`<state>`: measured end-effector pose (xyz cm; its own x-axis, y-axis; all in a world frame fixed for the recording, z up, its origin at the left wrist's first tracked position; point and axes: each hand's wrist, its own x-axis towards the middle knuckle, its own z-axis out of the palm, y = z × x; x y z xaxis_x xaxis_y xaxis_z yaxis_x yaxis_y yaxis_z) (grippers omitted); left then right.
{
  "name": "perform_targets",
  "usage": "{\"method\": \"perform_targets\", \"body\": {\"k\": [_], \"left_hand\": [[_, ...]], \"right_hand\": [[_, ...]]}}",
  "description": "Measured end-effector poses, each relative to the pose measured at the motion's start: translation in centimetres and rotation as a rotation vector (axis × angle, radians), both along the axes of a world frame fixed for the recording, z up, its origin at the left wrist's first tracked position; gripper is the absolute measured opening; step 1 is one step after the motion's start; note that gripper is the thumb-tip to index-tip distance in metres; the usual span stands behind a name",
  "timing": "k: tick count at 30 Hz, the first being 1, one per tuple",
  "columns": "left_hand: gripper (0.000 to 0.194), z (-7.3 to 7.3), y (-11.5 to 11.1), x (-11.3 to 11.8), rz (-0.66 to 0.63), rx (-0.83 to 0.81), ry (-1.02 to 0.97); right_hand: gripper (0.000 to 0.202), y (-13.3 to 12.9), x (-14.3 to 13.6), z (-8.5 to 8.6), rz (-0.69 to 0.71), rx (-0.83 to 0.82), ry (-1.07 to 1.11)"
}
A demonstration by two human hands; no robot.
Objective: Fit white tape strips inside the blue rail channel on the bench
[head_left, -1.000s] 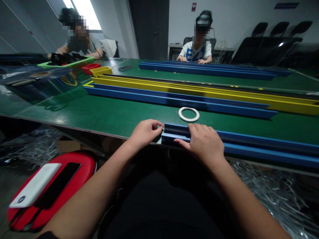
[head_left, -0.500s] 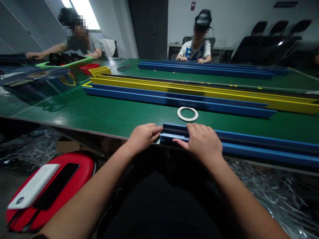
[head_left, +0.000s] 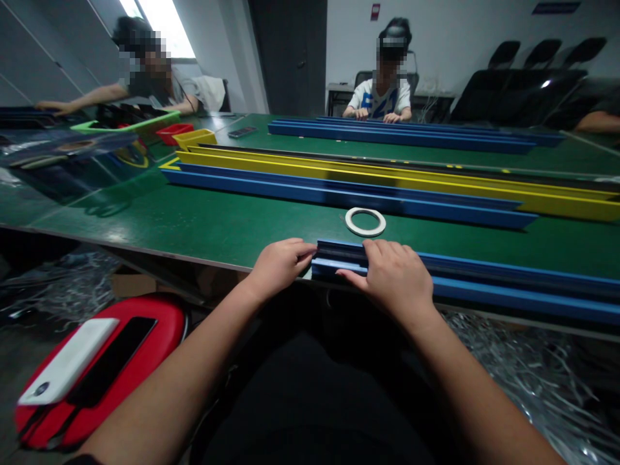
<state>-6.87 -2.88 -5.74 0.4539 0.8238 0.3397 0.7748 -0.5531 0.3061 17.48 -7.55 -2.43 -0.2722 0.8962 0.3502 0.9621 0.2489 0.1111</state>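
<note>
A long blue channel-shaped profile [head_left: 508, 287] lies along the front edge of the green table [head_left: 271, 223], its left end in front of me. My right hand [head_left: 400, 274] grips the profile near that end, fingers over the far wall and thumb on the near side. At the very end, my left hand [head_left: 283, 261] is closed in a pinch; whatever sits between its fingertips is hidden or too small to make out. Just beyond my hands a roll of white tape [head_left: 365, 222] lies flat.
Further back lie another blue profile [head_left: 271, 187] and yellow profiles [head_left: 290, 165]. Bins, including a yellow one [head_left: 194, 139], stand at the left. Two people sit across the table. A red stool [head_left: 159, 329] holding a white device and a black phone-like slab is at lower left.
My hands and the profile stay almost where they were. Across the table, the left person's outstretched hand has shifted further left. An arm now shows at the far right edge.
</note>
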Motion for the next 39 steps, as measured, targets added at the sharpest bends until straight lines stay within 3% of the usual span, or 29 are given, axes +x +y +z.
{"method": "perform_targets", "body": {"k": [6,13,21,28,39], "left_hand": [[0.025,0.0,0.0,0.1,0.007,0.002,-0.021],[0.022,0.3,0.4,0.1,0.103,-0.044,-0.102],[0.024,0.7,1.4,0.6,0.241,-0.264,-0.191],[0.026,0.9,1.6,0.7,0.24,-0.325,-0.208],[0.027,0.9,1.3,0.9,0.25,-0.288,-0.178]], "right_hand": [[0.075,0.0,-0.1,0.0,-0.012,-0.006,-0.021],[0.075,0.0,0.0,-0.2,0.004,-0.002,-0.011],[0.075,0.1,-0.1,0.0,-0.016,-0.027,-0.015],[0.077,0.1,0.0,-0.1,-0.015,-0.025,-0.022],[0.076,0.1,-0.1,-0.3,0.005,0.015,-0.039]]}}
